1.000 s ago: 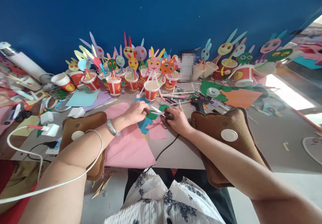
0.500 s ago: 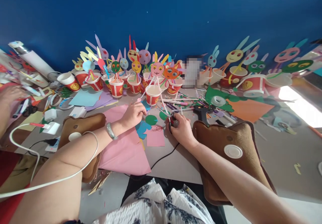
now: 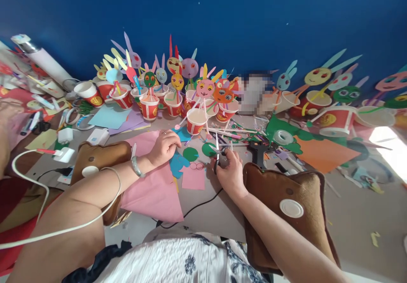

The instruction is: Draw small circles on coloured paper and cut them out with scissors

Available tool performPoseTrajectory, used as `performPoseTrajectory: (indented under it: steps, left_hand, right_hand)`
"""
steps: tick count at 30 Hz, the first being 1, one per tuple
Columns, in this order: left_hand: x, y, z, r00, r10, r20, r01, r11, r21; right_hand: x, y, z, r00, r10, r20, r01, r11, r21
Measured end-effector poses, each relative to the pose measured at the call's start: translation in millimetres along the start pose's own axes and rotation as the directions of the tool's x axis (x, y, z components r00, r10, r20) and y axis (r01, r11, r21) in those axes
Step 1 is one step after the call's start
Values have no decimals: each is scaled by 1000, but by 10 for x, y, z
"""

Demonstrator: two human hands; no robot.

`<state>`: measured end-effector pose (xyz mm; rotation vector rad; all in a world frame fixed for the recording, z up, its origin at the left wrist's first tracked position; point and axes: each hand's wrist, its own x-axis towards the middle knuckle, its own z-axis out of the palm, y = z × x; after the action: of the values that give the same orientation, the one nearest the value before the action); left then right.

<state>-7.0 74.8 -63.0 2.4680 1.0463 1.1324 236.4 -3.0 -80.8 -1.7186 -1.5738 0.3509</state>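
Observation:
My right hand is wrapped round a pair of black-handled scissors, the blades pointing away from me over the table. To their left, my left hand has its fingers curled inward above the edge of a large pink sheet; whatever is in them is hidden. Between the hands lie a green paper circle, blue paper scraps and a small pink square with drawn circles on it. A second green circle rests close to the scissors. A red and white paper cup stands just beyond.
Several cups with paper bunny faces, such as an orange one, line the blue wall. A black glue gun and a roll of tape lie right. Brown warmers flank my forearms. A white cable crosses my left arm. Another person's arm shows far left.
The camera view has turned slightly, so the cups at the right sit further right. My left hand has shifted a little left in view; my right hand still grips the scissors.

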Motion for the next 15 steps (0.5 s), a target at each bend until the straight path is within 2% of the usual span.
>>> performPoseTrajectory:
  steps: [8, 15]
  left_hand:
    - [-18, 91, -47, 998, 27, -58, -28, 1000, -13]
    - [63, 96, -109, 992, -22, -123, 18, 999, -33]
  right_hand:
    - [-13, -19, -85, 998, 47, -52, -43, 997, 70]
    - [-18, -58, -84, 994, 35, -104, -25, 994, 103]
